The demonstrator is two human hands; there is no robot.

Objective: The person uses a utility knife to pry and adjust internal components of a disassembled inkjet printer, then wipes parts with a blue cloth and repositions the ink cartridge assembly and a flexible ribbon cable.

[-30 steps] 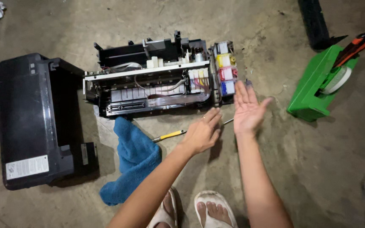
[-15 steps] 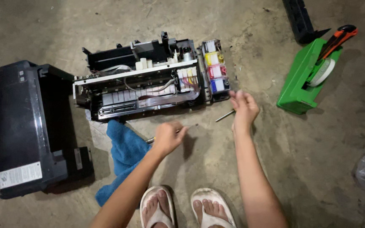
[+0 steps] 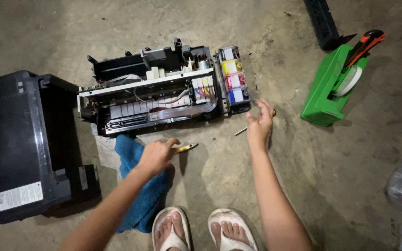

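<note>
A: Head view, left hand [image 3: 157, 155]?
B: Closed around yellow-handled screwdriver [image 3: 186, 148], over blue cloth [image 3: 140, 186], below opened printer [image 3: 159, 93].
A: Right hand [image 3: 259, 125]?
B: Fingers curled near ink tanks [image 3: 232, 79], on thin metal tool [image 3: 241, 131]; pinching or not, cannot tell.
A: Rest?
B: Black cover [image 3: 24, 144] left, green tape dispenser [image 3: 331, 88] right, concrete floor [image 3: 340, 176].

Repair spot: bare concrete floor [image 3: 238, 28]
</note>
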